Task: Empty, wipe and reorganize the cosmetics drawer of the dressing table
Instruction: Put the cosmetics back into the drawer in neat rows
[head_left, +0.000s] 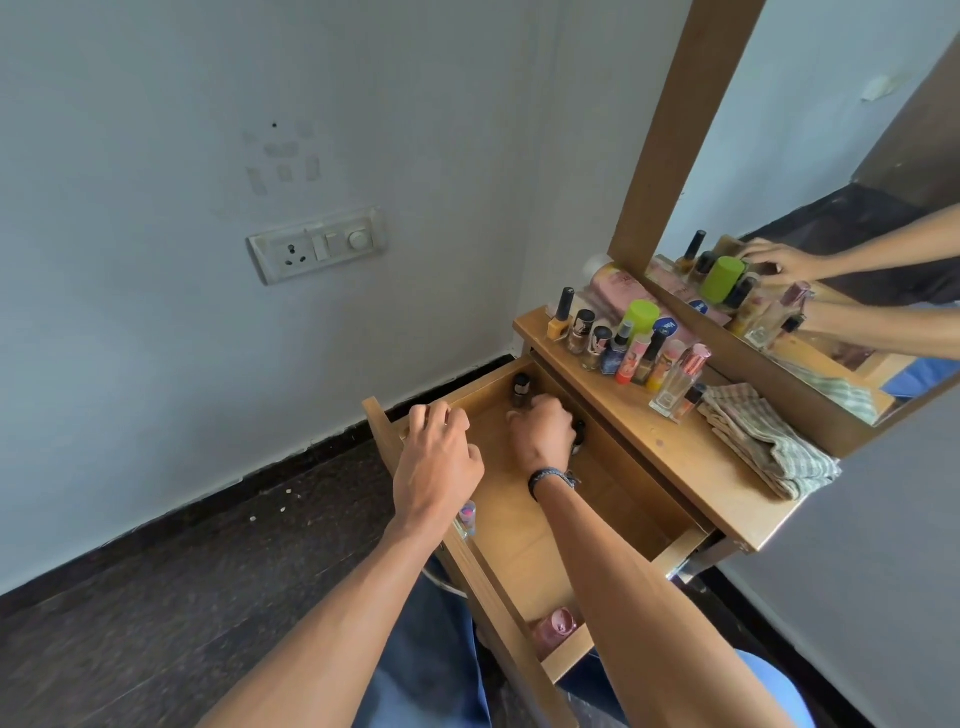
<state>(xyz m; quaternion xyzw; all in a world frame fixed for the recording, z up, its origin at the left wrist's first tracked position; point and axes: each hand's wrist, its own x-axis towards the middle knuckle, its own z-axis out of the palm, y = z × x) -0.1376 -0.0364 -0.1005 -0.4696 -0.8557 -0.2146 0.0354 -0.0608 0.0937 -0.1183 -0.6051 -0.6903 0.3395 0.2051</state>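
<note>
1. Wooden drawer (519, 545) stands pulled out from the dressing table (691, 467). Most cosmetics (623, 348) already stand in a row on the tabletop beyond the drawer, so by my reading the emptying is nearly done.
2. Left hand (436, 462) sits at the drawer's front panel near its far corner, fingers curled over the top edge, apparently steadying it.
3. Right hand (543, 434) is inside the drawer at its far end, knuckles up and fingers bent downward. The fingertips are hidden, so I cannot tell whether they pinch anything.
4. Just beyond those fingers, in the drawer's far corner, stands a dark bottle (521, 388). A second dark bottle (579, 435) sits just beside the hand, against the drawer's table-side wall.
5. To do this step well, take one bottle upright by its cap or shoulders, lift it clear of the drawer wall, and set it at the end of the row.
6. Also left in the drawer: a small pink item (468, 514) under the left wrist and a pink jar (556, 626) at the near end.
7. Ready for wiping, a folded checked cloth (763, 436) lies on the tabletop beyond the drawer.
</note>
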